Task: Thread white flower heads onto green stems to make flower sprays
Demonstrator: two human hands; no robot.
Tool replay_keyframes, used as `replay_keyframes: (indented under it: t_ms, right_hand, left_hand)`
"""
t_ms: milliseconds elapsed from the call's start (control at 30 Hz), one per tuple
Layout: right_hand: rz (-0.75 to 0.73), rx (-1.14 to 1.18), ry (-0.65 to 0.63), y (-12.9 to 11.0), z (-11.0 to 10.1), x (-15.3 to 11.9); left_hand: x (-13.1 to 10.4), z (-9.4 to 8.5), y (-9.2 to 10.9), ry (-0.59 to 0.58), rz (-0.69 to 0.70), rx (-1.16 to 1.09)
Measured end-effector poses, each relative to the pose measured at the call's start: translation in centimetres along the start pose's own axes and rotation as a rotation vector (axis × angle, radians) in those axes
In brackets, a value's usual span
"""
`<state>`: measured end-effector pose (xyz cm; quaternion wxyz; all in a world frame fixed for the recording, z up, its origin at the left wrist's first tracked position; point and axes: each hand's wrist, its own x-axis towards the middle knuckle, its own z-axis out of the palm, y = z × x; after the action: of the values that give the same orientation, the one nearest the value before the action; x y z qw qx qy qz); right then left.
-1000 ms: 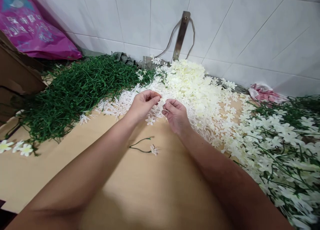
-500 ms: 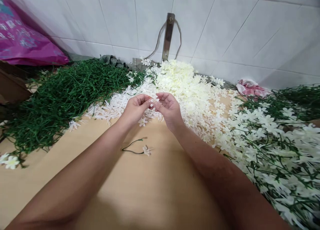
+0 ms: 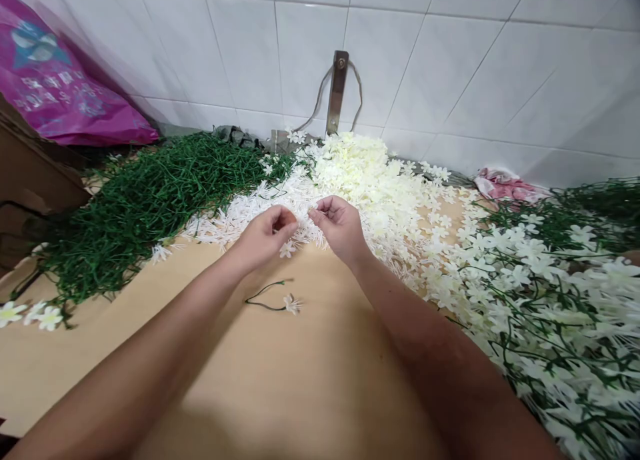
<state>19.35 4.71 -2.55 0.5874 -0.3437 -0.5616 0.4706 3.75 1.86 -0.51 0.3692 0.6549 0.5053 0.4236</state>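
Note:
My left hand is closed in a pinch, thumb against forefinger, over a heap of thin white stamen pieces. What sits at its fingertips blends with the white behind it. My right hand pinches too, a short gap to the right, with a tiny pale bit at its tips that is too small to name. Below the hands, a bent green stem with a white artificial flower on its end lies on the brown board. Cream flower petals are heaped just behind my right hand.
Green stems form a large pile on the left, near a pink bag and a cardboard box. Stemmed white flowers spread along the right. Behind stands a tiled wall with a metal bracket; a stained cloth lies by it.
My hands have moved apart slightly; the white flower that showed between their fingertips is no longer distinct. The view has tilted up a little. The stemmed flower on the board stays put.

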Motion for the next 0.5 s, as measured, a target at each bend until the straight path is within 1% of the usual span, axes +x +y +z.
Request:
replay_keyframes:
  t_ms: [67, 100, 133, 200, 267, 300, 333, 400, 433, 500]
  right_hand:
    - [0.063, 0.038, -0.031, 0.0, -0.5, 0.2]
    - [0.119, 0.074, -0.071, 0.1, -0.6, 0.2]
    - [0.189, 0.119, -0.126, 0.2, -0.6, 0.0]
    - [0.356, 0.22, -0.257, 0.5, -0.4, -0.5]
    - [0.5, 0.288, -0.35, 1.1, 0.2, -1.4]
    - [0.539, 0.292, -0.376, 1.4, 0.6, -1.8]
    - [0.555, 0.283, -0.393, 1.7, 0.9, -2.1]
    - [0.528, 0.24, -0.39, 2.3, 1.3, -2.5]
    - [0.497, 0.215, -0.368, 2.6, 1.4, -2.5]
    - [0.425, 0.192, -0.271, 3.0, 1.2, -2.3]
  left_hand:
    - [-1.7, -1.3, -0.6, -0.149, 0.053, 0.302]
    - [-2.6, -1.8, -1.0, -0.192, 0.064, 0.408]
    - [-3.4, -2.2, -1.4, -0.252, 0.063, 0.463]
    - [-4.4, -2.4, -2.1, -0.331, 0.075, 0.502]
    - [-4.8, -2.1, -2.2, -0.418, 0.089, 0.567]
    - [-4.9, -1.9, -2.1, -0.447, 0.09, 0.6]
    - [-4.9, -1.8, -1.9, -0.475, 0.089, 0.621]
    - [-4.9, -2.0, -1.5, -0.532, 0.088, 0.61]
    - [-4.9, -2.2, -1.4, -0.581, 0.096, 0.578]
    - [-5.1, -2.6, -1.4, -0.66, 0.121, 0.511]
